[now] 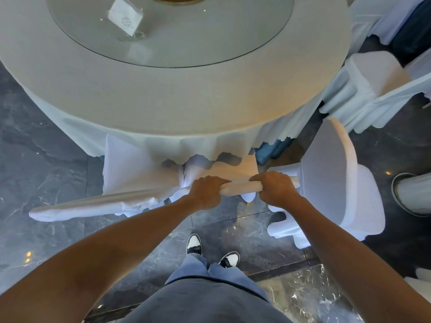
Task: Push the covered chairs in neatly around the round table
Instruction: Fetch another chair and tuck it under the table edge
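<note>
The round table (163, 101) wears a white cloth that hangs to a scalloped hem, and a glass turntable (210, 43) sits on top. Directly below me a white-covered chair (233, 169) has its seat tucked under the hem. My left hand (206, 191) and my right hand (276, 187) both grip the top of its backrest (240, 188), side by side. To the left another covered chair (126, 169) stands under the table edge, its backrest angled outward. On the right a third covered chair (331, 173) sits turned away from the table, farther out.
More covered chairs (373, 89) crowd the far right. A folded white card (124, 16) lies on the turntable. A round metal-rimmed object (412, 194) stands on the dark marble floor at right. My feet (210, 250) are just behind the chair.
</note>
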